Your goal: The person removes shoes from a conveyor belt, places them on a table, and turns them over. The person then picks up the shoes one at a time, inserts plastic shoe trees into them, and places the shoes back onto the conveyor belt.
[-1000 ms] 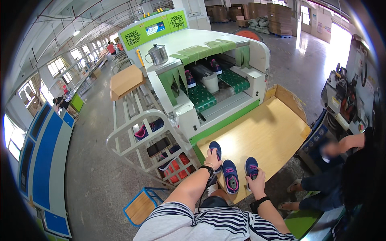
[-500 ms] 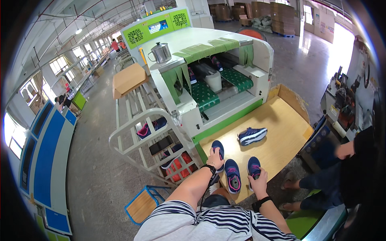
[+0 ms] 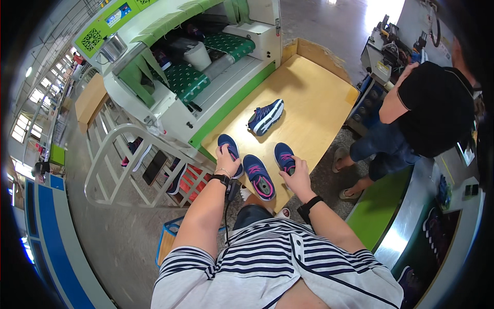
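Grey floor (image 3: 103, 221) under a blue-framed stool (image 3: 165, 244), bright windows (image 3: 21, 129) at far left

On the pale wooden tabletop (image 3: 311, 98), a middle sneaker (image 3: 256, 172) sits at the near edge between a left sneaker (image 3: 226, 140) and a right sneaker (image 3: 281, 151), toes pointing inward. Nearer the left long edge, a tipped sneaker (image 3: 266, 116) lies sideways, sole showing.
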Demonstrator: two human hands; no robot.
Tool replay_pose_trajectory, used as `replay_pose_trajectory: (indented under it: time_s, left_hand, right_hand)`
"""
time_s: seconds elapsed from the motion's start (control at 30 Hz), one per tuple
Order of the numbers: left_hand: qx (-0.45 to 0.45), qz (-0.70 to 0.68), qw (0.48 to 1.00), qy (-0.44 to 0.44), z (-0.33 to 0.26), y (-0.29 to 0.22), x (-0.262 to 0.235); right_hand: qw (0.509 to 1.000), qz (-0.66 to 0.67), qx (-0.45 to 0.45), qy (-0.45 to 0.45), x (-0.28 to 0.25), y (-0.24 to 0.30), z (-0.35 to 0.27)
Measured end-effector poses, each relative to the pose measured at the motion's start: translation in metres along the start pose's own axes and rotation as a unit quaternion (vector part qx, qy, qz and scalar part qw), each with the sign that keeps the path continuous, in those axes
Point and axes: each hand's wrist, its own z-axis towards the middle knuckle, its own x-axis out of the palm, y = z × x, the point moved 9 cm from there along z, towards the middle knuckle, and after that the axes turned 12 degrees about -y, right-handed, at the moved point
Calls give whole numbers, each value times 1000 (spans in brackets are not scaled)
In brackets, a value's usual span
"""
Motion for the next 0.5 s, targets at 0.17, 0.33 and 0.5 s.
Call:
replay_pose_trajectory:
  time_s: [0.17,0.33,0.5]
  left_hand:
    - [-75,205,970,105,-13,-30,-23]
    - [18,203,973,110,34,-83,2]
    - [185,192,957,115,39,-143,44]
  right_hand:
    - [999,24,-10,19,-2,-3,-5]
    - [1000,22,-8,8,-11,-10,-14]
    - [1000,15,-9,24,-6,1,-11]
